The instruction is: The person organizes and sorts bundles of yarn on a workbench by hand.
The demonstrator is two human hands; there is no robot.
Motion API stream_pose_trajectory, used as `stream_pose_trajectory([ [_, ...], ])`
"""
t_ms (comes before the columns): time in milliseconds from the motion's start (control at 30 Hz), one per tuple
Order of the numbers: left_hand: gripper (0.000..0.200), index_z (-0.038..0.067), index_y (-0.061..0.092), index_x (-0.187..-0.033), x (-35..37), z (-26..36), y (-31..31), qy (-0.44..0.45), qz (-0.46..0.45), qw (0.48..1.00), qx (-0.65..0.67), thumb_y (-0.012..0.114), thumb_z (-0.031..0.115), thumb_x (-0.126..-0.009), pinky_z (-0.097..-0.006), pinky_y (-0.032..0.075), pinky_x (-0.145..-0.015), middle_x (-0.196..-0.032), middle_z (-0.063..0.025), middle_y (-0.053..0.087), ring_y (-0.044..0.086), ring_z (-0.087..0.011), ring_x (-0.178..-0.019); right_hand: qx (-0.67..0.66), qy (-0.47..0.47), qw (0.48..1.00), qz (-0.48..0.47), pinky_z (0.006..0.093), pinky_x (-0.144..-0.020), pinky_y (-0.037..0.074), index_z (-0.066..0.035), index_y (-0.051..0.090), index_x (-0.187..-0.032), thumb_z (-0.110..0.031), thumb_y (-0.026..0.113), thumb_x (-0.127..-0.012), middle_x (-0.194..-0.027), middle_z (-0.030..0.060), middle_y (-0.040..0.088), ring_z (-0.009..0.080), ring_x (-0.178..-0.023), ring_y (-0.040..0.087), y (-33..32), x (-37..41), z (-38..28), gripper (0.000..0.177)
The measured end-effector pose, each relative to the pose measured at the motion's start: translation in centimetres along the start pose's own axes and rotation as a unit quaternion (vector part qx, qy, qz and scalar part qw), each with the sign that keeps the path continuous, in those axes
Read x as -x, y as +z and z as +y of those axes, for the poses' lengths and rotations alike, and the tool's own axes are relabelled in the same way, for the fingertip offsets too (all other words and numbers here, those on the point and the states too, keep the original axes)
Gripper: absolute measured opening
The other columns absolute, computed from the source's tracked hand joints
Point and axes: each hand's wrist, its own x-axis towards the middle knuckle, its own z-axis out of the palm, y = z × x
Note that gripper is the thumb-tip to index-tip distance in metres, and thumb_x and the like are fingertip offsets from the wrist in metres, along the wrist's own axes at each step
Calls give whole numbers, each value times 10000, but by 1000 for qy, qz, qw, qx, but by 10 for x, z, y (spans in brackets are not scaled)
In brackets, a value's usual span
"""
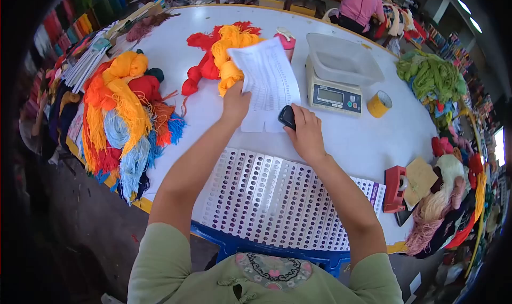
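A printed paper sheet [268, 72] is raised at a tilt over the table, its left edge pinched in my left hand [236, 102]. Beneath its lower edge lies another white sheet [255, 124] on the tabletop. My right hand [308, 130] is closed around a small black rounded object [287, 117], beside the papers; its exact kind I cannot tell. Just behind the raised sheet are red yarn [200, 72] and yellow yarn hanks [230, 41]. A white perforated board [256, 197] full of round holes lies under my forearms.
A digital scale [335, 97] carrying a clear plastic tub [346, 61] stands to the right, near a yellow tape roll [379, 104]. Mixed yarn hanks [125, 117] spill over the left edge. A red tape dispenser [394, 189] and green yarn [432, 74] are at right. Another person [358, 5] is beyond.
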Motion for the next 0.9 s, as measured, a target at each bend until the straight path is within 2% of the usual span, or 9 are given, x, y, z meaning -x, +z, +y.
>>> stream_pose_trajectory([
  [67, 263, 32, 624, -1150, 29, 5, -23, 79, 40, 995, -53, 583, 48, -891, -293, 475, -772, -1033, -77, 662, 615, -200, -845, -9, -40, 998, 52, 440, -992, 340, -19, 431, -1357, -189, 721, -803, -1272, 138, 501, 305, -1141, 484, -5, 1, -23, 648],
  [167, 255, 3, 611, -1150, 30, -24, 27, 163, 11, 960, 229, 530, -5, -908, -274, 467, -812, -1064, -48, 653, 607, -154, -904, 13, -111, 990, 91, 431, -983, 345, -12, 442, -1344, -190, 721, -802, -1244, 128, 524, 300, -1126, 493, -20, -9, 11, 635],
  [267, 282, -16, 580, -1191, 5, -33, 31, 97, -43, 960, 258, 484, -34, -926, -273, 477, -876, -1120, -57, 647, 612, -142, -982, 40, -52, 994, 84, 425, -991, 334, -12, 452, -1334, -197, 724, -797, -1234, 121, 538, 284, -1125, 501, 7, -17, 17, 630],
  [367, 280, -14, 577, -1193, -25, -30, 34, 2, -99, 936, 337, 483, -28, -929, -284, 486, -874, -1127, -67, 646, 623, -149, -973, 67, -7, 997, 26, 441, -1009, 307, -13, 453, -1332, -207, 722, -798, -1242, 115, 539, 265, -1125, 509, 25, -29, 30, 628],
  [467, 290, -13, 576, -1188, -47, -38, 33, 2, -96, 940, 328, 529, -15, -901, -293, 496, -864, -1119, -68, 650, 629, -152, -962, 87, -5, 996, 11, 466, -1024, 280, -27, 457, -1333, -211, 713, -808, -1249, 99, 538, 242, -1137, 511, 30, -38, 29, 612],
  [567, 330, -23, 567, -1181, -53, -53, 28, 49, -17, 998, 46, 593, -1, -853, -319, 508, -851, -1105, -110, 661, 648, -198, -960, 68, -42, 997, -11, 481, -1032, 267, -46, 459, -1338, -213, 701, -823, -1254, 83, 539, 234, -1150, 510, 32, -45, 32, 593],
  [667, 562, -34, 461, -1317, -27, -18, 8, 12, -27, 996, -79, 647, 44, -792, -361, 431, -974, -1203, -242, 589, 571, -356, -1125, 63, -45, 997, -20, 478, -1044, 260, -69, 463, -1343, -220, 698, -828, -1274, 77, 527, 226, -1182, 494, 37, -50, 33, 585],
  [767, 631, -19, 402, -1364, -16, -26, 9, 154, 74, 976, -133, 655, 32, -789, -397, 401, -1018, -1292, -250, 520, 515, -386, -1186, 64, -47, 997, -16, 491, -1051, 249, -87, 459, -1355, -226, 698, -829, -1317, 88, 497, 229, -1229, 461, 41, -54, 34, 594],
  [900, 661, -7, 362, -1392, 17, -8, -6, 219, 49, 954, -199, 655, 33, -800, -422, 363, -1063, -1364, -241, 451, 429, -405, -1266, 68, -44, 997, 6, 506, -1058, 237, -106, 461, -1360, -223, 710, -817, -1383, 104, 438, 237, -1274, 419, 36, -49, 26, 609],
])
